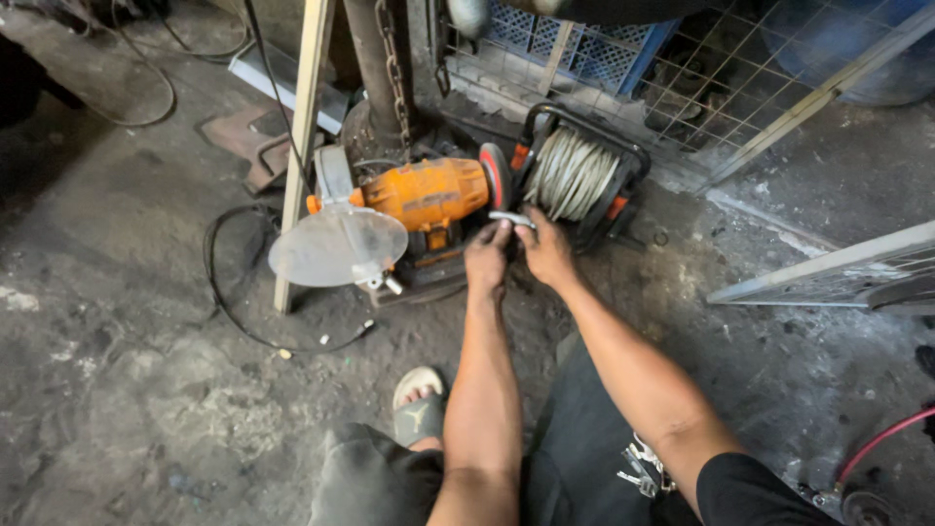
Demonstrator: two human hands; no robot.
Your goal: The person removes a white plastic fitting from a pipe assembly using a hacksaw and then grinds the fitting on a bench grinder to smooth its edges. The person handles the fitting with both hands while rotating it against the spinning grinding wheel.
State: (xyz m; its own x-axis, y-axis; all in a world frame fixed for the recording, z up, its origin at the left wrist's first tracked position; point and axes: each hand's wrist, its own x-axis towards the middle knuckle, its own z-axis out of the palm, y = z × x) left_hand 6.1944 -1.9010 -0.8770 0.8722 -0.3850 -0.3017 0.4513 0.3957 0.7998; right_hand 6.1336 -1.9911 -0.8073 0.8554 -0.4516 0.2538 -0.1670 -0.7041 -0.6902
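Just above the centre of the frame, both hands met at a small metal piece [510, 218]: the left hand [486, 261] pinched its left end in clenched fingers, and the right hand [546, 251] gripped its right end the same way. The piece lay nearly level, its long axis running left to right across the frame, with its upper edge close to the dark wheel [498, 175] at the right end of the orange grinder [429, 193]; whether it touched the wheel could not be told. Room there was tight. A cable reel [577, 173] stood just right of the wheel, close above the right hand, and a mesh panel [740, 68] closed off the upper right. On the grinder's left, a clear round shield [336, 245] hung out over the floor [127, 390], and a pale wooden batten [300, 146] leaned across it from the top of the frame. A black cord [229, 292] looped on the floor at left, where the ground lay open. A sandalled foot [419, 404] rested below the hands, and keys [643, 468] hung near the lower right.
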